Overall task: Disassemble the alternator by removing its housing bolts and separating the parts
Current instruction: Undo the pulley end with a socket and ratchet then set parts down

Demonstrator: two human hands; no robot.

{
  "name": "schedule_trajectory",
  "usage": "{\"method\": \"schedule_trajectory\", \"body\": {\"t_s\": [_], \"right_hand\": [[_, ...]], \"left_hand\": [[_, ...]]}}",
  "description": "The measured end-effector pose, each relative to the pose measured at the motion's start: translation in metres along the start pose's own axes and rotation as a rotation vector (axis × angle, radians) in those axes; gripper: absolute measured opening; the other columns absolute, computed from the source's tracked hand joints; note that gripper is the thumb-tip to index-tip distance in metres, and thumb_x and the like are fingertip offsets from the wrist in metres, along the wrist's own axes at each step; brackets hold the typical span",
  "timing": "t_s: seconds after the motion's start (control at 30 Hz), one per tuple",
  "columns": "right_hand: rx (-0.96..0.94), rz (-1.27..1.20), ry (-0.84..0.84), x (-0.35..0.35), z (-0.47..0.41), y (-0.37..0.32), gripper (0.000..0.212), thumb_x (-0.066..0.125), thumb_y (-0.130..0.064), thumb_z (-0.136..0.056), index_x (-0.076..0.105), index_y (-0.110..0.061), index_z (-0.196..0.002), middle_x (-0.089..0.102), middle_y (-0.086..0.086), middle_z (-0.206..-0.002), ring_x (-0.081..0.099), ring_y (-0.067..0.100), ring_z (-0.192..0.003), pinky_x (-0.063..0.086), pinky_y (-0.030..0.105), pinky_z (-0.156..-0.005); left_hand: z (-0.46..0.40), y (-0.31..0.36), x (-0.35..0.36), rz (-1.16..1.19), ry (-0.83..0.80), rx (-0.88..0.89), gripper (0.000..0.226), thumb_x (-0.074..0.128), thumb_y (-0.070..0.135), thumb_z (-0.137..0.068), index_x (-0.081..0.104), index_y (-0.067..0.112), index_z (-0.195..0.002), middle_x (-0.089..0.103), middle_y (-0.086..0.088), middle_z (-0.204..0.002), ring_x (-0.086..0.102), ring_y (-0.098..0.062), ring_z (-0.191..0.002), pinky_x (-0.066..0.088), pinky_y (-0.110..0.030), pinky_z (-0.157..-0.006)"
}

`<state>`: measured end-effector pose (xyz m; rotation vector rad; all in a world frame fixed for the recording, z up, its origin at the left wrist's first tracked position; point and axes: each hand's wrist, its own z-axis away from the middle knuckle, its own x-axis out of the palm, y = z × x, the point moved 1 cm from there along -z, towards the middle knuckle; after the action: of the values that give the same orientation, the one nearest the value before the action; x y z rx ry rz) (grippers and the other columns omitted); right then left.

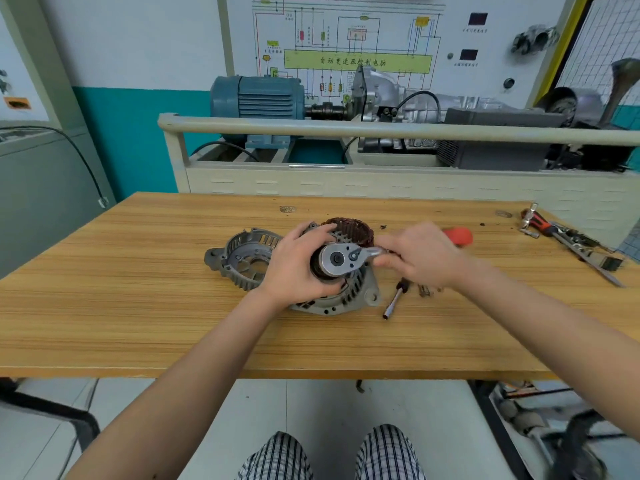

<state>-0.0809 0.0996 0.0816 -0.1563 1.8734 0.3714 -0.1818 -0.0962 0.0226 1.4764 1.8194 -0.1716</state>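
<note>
On the wooden table lies the alternator's front housing with its pulley facing up. My left hand grips around the pulley, which it mostly hides. A ratchet wrench with a red handle end sits with its head on the pulley centre, and my right hand is closed on its handle. Just behind stands the stator with copper windings. The removed rear housing lies open side up to the left.
A small socket driver and loose bolts lie right of the housing. More tools are spread at the table's far right. A training rig with a blue motor stands behind the table.
</note>
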Motion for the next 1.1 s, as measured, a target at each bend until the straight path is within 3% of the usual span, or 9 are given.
{"method": "schedule_trajectory", "body": {"t_s": [0.07, 0.13, 0.23, 0.3, 0.4, 0.63, 0.87, 1.0, 1.1], "right_hand": [[-0.006, -0.038, -0.014, -0.008, -0.008, 0.008, 0.041, 0.034, -0.05, -0.094, 0.058, -0.018, -0.088, 0.058, -0.01, -0.073, 0.055, 0.012, -0.064, 0.043, 0.028, -0.061], [0.015, -0.144, 0.011, -0.01, -0.008, 0.006, 0.022, 0.051, -0.037, -0.095, 0.063, -0.021, -0.103, 0.063, -0.014, -0.093, 0.056, 0.009, -0.084, 0.038, 0.03, -0.081], [0.074, -0.223, 0.097, -0.004, 0.001, -0.013, 0.023, 0.056, -0.025, -0.095, 0.064, -0.018, -0.114, 0.064, -0.008, -0.103, 0.056, 0.012, -0.099, 0.036, 0.034, -0.092], [0.177, -0.263, 0.156, 0.006, 0.013, -0.028, 0.025, 0.052, -0.023, -0.096, 0.062, -0.018, -0.118, 0.063, -0.007, -0.104, 0.056, 0.014, -0.1, 0.037, 0.032, -0.088], [0.293, -0.365, 0.217, 0.027, 0.033, -0.055, 0.023, 0.05, -0.023, -0.098, 0.062, -0.02, -0.117, 0.063, -0.009, -0.1, 0.058, 0.013, -0.092, 0.035, 0.025, -0.072], [0.46, -0.525, 0.391, 0.051, 0.039, -0.106, 0.017, 0.055, -0.018, -0.096, 0.064, -0.016, -0.11, 0.057, -0.003, -0.08, 0.051, 0.016, -0.072, 0.042, 0.035, -0.066], [0.51, -0.504, 0.438, 0.053, 0.038, -0.112, 0.034, 0.054, -0.022, -0.097, 0.059, -0.015, -0.13, 0.052, -0.004, -0.083, 0.046, 0.015, -0.074, 0.035, 0.031, -0.064], [0.529, -0.576, 0.481, 0.056, 0.038, -0.124, 0.039, 0.053, -0.021, -0.098, 0.055, -0.011, -0.135, 0.063, 0.001, -0.093, 0.055, 0.016, -0.081, 0.041, 0.026, -0.069], [0.548, -0.642, 0.527, 0.059, 0.036, -0.133, 0.04, 0.056, -0.018, -0.097, 0.055, -0.008, -0.135, 0.064, -0.001, -0.09, 0.055, 0.014, -0.079, 0.038, 0.015, -0.069]], "left_hand": [[-0.002, 0.003, -0.002, 0.001, -0.02, 0.044, 0.058, 0.066, 0.053, -0.059, 0.065, 0.019, -0.106, 0.062, 0.003, -0.129, 0.034, 0.011, -0.129, 0.031, -0.044, -0.114], [-0.003, 0.003, -0.003, 0.008, -0.032, 0.072, 0.058, 0.067, 0.052, -0.059, 0.065, 0.018, -0.107, 0.061, 0.004, -0.13, 0.021, 0.023, -0.129, 0.029, -0.043, -0.112], [-0.003, -0.002, -0.006, 0.006, -0.113, 0.035, 0.059, 0.072, 0.049, -0.058, 0.063, 0.023, -0.11, 0.054, 0.01, -0.138, 0.029, -0.012, -0.142, 0.029, -0.053, -0.111], [-0.002, -0.002, -0.006, -0.012, -0.1, 0.016, 0.061, 0.07, 0.053, -0.056, 0.064, 0.023, -0.109, 0.052, 0.006, -0.134, 0.03, -0.023, -0.135, 0.029, -0.055, -0.108], [0.003, 0.003, -0.005, -0.022, 0.002, -0.052, 0.066, 0.067, 0.061, -0.055, 0.067, 0.02, -0.107, 0.043, -0.001, -0.112, 0.03, -0.02, -0.111, 0.034, -0.046, -0.098], [0.016, 0.013, 0.005, -0.062, 0.142, -0.095, 0.066, 0.079, 0.053, -0.061, 0.06, 0.007, -0.106, 0.052, -0.002, -0.1, 0.041, -0.018, -0.097, 0.028, -0.021, -0.079], [0.022, 0.023, 0.021, -0.055, 0.274, -0.166, 0.061, 0.077, 0.043, -0.065, 0.062, -0.001, -0.104, 0.059, -0.014, -0.104, 0.055, -0.034, -0.108, 0.049, -0.053, -0.087], [0.021, 0.021, 0.026, -0.041, 0.335, -0.187, 0.055, 0.091, 0.022, -0.061, 0.065, 0.001, -0.104, 0.061, -0.014, -0.104, 0.058, -0.033, -0.109, 0.052, -0.049, -0.084], [0.022, 0.024, 0.028, -0.035, 0.366, -0.195, 0.057, 0.091, 0.028, -0.062, 0.065, 0.003, -0.106, 0.062, -0.012, -0.106, 0.057, -0.031, -0.111, 0.05, -0.044, -0.088]]}}
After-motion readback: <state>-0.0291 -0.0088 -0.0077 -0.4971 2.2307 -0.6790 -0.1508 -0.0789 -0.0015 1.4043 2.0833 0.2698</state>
